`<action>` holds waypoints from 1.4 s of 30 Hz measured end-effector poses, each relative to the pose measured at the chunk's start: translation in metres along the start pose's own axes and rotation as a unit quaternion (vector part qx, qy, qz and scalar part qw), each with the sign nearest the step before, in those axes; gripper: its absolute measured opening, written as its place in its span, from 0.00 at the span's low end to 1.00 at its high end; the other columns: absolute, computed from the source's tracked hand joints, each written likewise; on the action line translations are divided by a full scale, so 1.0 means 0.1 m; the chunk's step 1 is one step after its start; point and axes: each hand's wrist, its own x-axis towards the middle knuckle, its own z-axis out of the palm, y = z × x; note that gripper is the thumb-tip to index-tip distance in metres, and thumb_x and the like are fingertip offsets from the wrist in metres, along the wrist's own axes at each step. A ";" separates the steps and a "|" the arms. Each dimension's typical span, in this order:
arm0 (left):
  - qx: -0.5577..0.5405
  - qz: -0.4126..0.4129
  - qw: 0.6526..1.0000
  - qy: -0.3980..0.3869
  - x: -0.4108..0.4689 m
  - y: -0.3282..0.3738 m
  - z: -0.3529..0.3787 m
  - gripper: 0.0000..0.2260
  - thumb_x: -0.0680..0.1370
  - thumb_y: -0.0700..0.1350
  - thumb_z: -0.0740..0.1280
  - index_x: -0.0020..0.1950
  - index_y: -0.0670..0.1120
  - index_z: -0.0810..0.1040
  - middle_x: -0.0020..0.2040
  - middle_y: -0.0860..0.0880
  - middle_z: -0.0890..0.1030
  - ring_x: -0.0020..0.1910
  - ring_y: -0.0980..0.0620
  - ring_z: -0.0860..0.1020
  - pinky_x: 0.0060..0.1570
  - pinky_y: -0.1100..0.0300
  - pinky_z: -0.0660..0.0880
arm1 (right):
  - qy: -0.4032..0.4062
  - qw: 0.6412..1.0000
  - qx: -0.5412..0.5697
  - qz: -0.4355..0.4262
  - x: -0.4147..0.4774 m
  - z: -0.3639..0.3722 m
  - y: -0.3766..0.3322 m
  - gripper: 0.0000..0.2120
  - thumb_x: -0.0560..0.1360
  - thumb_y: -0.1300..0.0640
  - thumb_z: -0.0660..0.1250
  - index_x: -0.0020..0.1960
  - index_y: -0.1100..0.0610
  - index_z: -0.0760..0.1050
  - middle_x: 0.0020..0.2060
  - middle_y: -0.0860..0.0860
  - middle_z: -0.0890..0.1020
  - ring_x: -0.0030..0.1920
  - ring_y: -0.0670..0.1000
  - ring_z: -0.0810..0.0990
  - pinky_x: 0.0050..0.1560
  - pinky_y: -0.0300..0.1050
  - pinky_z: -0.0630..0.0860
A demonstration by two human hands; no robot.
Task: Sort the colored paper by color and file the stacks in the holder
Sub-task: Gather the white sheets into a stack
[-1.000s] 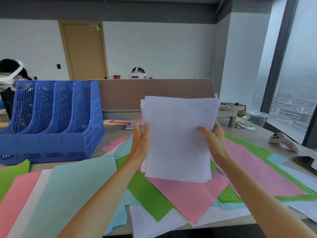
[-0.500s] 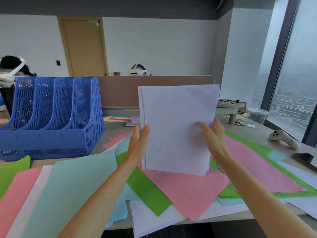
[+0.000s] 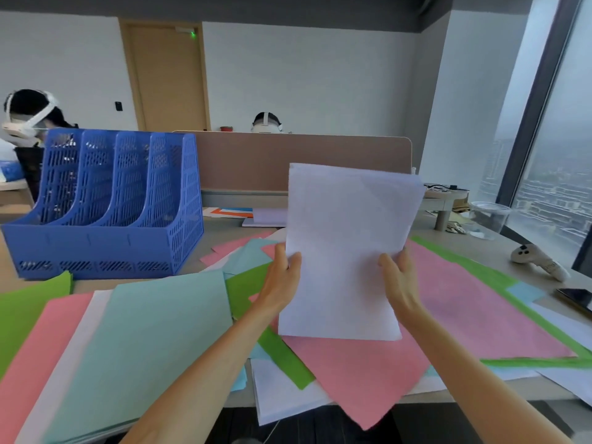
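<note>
The left hand (image 3: 282, 280) and the right hand (image 3: 398, 277) each pinch a side edge of the white stack (image 3: 347, 251), held upright above the loose pink, green and pale blue sheets (image 3: 160, 331) strewn on the bench (image 3: 487, 248). The stack looks light and floppy, likely to fan or slip; gripping both edges low seems best. The blue holder (image 3: 105, 206) stands well apart, to the left.
</note>
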 end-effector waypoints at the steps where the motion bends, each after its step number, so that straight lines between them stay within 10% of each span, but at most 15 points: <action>1: -0.004 0.012 1.000 0.012 -0.02 0.01 -0.02 0.05 0.83 0.47 0.54 0.50 0.46 0.63 0.40 0.46 0.67 0.36 0.52 0.65 0.36 0.58 0.63 | 0.011 1.000 0.001 -0.004 -0.01 0.00 0.01 0.02 0.72 0.56 0.59 0.45 0.53 0.69 0.37 0.47 0.73 0.38 0.49 0.70 0.37 0.45 0.66; 5: -0.019 0.075 0.994 0.076 -0.09 0.18 -0.08 0.06 0.83 0.45 0.52 0.46 0.47 0.61 0.33 0.48 0.61 0.29 0.55 0.59 0.29 0.63 0.58 | 0.037 0.997 0.006 -0.061 0.02 0.05 -0.14 0.10 0.76 0.62 0.56 0.39 0.53 0.58 0.34 0.46 0.62 0.32 0.45 0.60 0.34 0.45 0.59; 16: -0.022 -0.015 1.000 0.002 -0.27 0.17 -0.15 0.04 0.84 0.46 0.51 0.57 0.53 0.56 0.41 0.62 0.65 0.37 0.64 0.65 0.37 0.69 0.65 | 0.009 0.996 -0.064 -0.062 -0.18 0.14 -0.03 0.07 0.78 0.62 0.59 0.54 0.53 0.68 0.43 0.46 0.76 0.41 0.50 0.72 0.37 0.45 0.66; 20: 0.001 -0.009 1.000 0.002 -0.09 0.22 -0.23 0.12 0.83 0.48 0.54 0.65 0.49 0.68 0.49 0.53 0.74 0.42 0.60 0.71 0.50 0.60 0.65 | 0.007 0.996 -0.059 -0.073 -0.10 0.20 -0.17 0.04 0.77 0.63 0.58 0.48 0.56 0.69 0.37 0.49 0.75 0.36 0.51 0.71 0.33 0.46 0.67; 25: -0.035 0.040 0.998 0.036 0.01 0.37 -0.55 0.06 0.81 0.47 0.58 0.53 0.53 0.75 0.47 0.54 0.77 0.45 0.55 0.74 0.49 0.59 0.70 | 0.014 0.997 -0.021 -0.078 0.00 0.32 -0.47 0.04 0.76 0.60 0.57 0.43 0.59 0.67 0.32 0.49 0.69 0.33 0.50 0.65 0.33 0.45 0.63; 28: -0.018 0.045 0.997 0.064 -0.07 0.34 -0.83 0.08 0.80 0.45 0.59 0.41 0.46 0.70 0.37 0.49 0.70 0.37 0.53 0.67 0.38 0.58 0.64 | -0.032 0.997 -0.020 -0.065 -0.03 0.52 -0.58 0.03 0.76 0.59 0.57 0.45 0.59 0.66 0.33 0.48 0.68 0.34 0.49 0.64 0.34 0.45 0.63; 34: -0.040 -0.049 0.989 0.131 -0.56 0.19 -1.42 0.16 0.80 0.44 0.58 0.68 0.51 0.70 0.59 0.54 0.77 0.58 0.53 0.75 0.58 0.57 0.70 | -0.136 0.988 -0.019 -0.076 -0.47 1.13 -0.77 0.02 0.76 0.60 0.57 0.47 0.57 0.68 0.37 0.47 0.71 0.36 0.48 0.69 0.34 0.43 0.65; 42: -0.077 -0.119 0.965 0.219 -1.47 -0.17 -2.41 0.16 0.78 0.39 0.60 0.65 0.50 0.73 0.55 0.56 0.76 0.55 0.54 0.73 0.51 0.59 0.69 | -0.352 0.936 -0.024 -0.009 -1.26 1.83 -0.95 0.12 0.76 0.65 0.58 0.37 0.55 0.72 0.32 0.50 0.76 0.32 0.50 0.74 0.30 0.37 0.70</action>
